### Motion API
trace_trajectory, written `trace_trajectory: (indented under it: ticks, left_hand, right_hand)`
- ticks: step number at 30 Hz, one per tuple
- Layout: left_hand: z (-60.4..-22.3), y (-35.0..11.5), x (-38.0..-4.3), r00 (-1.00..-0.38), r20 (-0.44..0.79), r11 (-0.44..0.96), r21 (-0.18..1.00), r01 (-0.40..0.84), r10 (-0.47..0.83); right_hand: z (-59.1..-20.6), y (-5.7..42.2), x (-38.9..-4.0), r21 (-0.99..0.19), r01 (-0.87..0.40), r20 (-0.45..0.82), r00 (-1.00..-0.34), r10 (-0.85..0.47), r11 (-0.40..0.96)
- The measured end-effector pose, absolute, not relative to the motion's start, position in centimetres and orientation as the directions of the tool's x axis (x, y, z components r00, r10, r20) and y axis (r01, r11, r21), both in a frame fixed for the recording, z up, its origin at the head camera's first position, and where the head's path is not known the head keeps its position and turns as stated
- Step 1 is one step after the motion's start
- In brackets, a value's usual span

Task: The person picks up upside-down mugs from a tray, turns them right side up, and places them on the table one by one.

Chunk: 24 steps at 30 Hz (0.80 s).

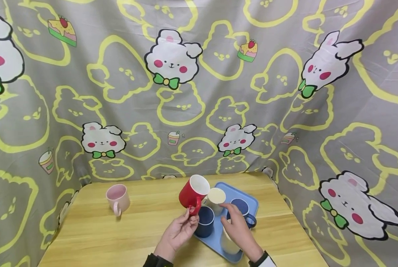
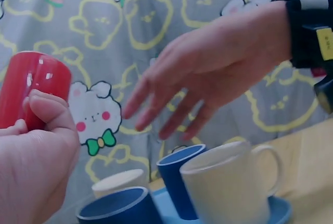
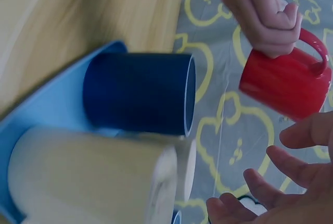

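Note:
My left hand (image 1: pixel 179 231) pinches a red mug (image 1: pixel 189 193), white inside, near its handle and holds it raised, tilted, at the left side of the blue tray (image 1: pixel 230 189). My right hand (image 1: pixel 238 226) hovers over the tray with fingers spread and holds nothing, as the left wrist view shows. On the tray stand two dark blue mugs (image 1: pixel 204 223) and two cream mugs (image 1: pixel 215 196). The nearer cream mug (image 2: pixel 223 182) is partly hidden under my right hand in the head view. In the right wrist view the red mug (image 3: pixel 286 83) is close to my right fingertips.
A pink mug (image 1: pixel 119 198) stands apart on the left of the wooden table (image 1: pixel 145 215), its handle toward me. Patterned grey curtains (image 1: pixel 185 111) hang behind the table and at both sides.

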<state>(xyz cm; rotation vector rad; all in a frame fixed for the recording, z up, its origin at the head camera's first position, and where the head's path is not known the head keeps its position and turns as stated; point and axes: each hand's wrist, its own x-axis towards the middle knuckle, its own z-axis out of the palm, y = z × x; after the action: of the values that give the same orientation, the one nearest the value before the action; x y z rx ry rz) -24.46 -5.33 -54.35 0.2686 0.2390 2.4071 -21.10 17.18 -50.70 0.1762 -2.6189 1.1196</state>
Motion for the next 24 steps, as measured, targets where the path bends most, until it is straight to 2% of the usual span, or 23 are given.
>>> trace_trajectory:
  ticks: [6,11,14,19,24]
  left_hand:
    - [-55.2,-5.1,-24.0,-0.752,0.175,-0.772,0.118,-0.625,0.636]
    - [-55.1,-5.0,-24.0,-0.751,0.190,-0.774,0.110,-0.624,0.632]
    - [-55.0,-5.0,-23.9,-0.751,0.183,-0.772,0.120,-0.624,0.635]
    - [-55.1,-5.1,-23.5,-0.746,0.190,-0.770,0.164,-0.617,0.638]
    - [-55.3,-5.2,-23.2,-0.754,0.186,-0.776,0.188,-0.602,0.630]
  right_hand:
    - [-50.3,16.0,-21.2,-0.674,-0.274,0.335,-0.941,-0.047,0.686]
    - [-50.0,15.6,-21.0,-0.694,-0.263,0.311,-0.949,-0.050,0.670]
    - [-49.9,15.3,-21.0,-0.738,-0.273,0.288,-0.955,-0.078,0.617]
    - [-49.6,14.3,-20.9,-0.817,-0.319,0.250,-0.947,-0.204,0.481]
    - [-50.0,12.7,-20.6,-0.909,-0.240,0.163,-0.958,-0.237,0.342]
